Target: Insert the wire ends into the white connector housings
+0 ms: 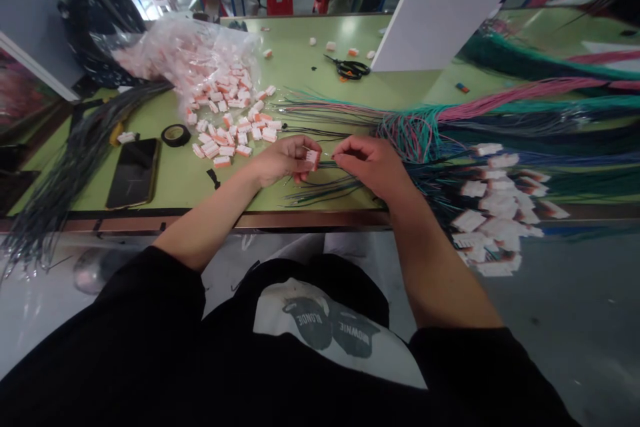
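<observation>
Near the front of the green table, my left hand (287, 159) pinches a white and orange plug connector housing (312, 159). Just to its right, my right hand (367, 161) is closed in a pinch on the thin end of a wire (334, 157), apart from the housing. Loose wires (320, 197) with bare ends lie under and around both hands. Left of my left hand spreads a pile of the same connector housings (235, 130), spilling from a clear plastic bag (185, 47).
Black scissors (350, 69) lie toward the back, by a white upright panel (440, 0). A phone (133, 173) and black tape roll (175, 135) sit left. Pink and green wire bundles (480, 103) stretch right, and wired connectors (500, 203) hang over the front edge.
</observation>
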The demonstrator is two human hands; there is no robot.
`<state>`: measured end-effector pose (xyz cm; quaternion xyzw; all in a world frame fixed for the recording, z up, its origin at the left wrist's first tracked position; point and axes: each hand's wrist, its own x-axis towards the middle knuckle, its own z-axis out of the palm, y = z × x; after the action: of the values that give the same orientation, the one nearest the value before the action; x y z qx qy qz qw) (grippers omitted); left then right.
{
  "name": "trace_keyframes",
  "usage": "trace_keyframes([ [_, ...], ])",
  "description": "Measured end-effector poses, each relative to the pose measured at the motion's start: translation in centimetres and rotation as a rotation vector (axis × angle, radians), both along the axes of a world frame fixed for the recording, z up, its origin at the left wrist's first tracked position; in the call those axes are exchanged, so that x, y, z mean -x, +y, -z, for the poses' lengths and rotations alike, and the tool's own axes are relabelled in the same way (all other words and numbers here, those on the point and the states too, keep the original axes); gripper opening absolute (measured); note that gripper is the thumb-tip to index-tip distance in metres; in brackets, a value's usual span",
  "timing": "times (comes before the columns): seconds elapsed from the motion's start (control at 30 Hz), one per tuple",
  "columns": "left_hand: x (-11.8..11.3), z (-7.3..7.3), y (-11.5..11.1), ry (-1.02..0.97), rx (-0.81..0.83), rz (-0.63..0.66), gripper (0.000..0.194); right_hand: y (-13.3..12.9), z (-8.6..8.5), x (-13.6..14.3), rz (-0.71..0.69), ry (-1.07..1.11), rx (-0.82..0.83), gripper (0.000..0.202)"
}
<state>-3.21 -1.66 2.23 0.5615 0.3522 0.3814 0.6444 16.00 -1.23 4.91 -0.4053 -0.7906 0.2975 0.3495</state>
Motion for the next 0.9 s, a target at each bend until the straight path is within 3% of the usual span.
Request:
trace_keyframes([
  [0.43, -0.42, -0.16, -0.28, -0.030, 0.087, 0.003, 0.030, -0.63, 0.32, 0.02, 0.066, -0.274, -0.186, 0.015],
  [0.9, -0.56, -0.20, -0.37, -0.033, 0.059, 0.000, 0.030, -0.90, 0.28, 0.63, 0.094, -0.464, -0.192, 0.017],
])
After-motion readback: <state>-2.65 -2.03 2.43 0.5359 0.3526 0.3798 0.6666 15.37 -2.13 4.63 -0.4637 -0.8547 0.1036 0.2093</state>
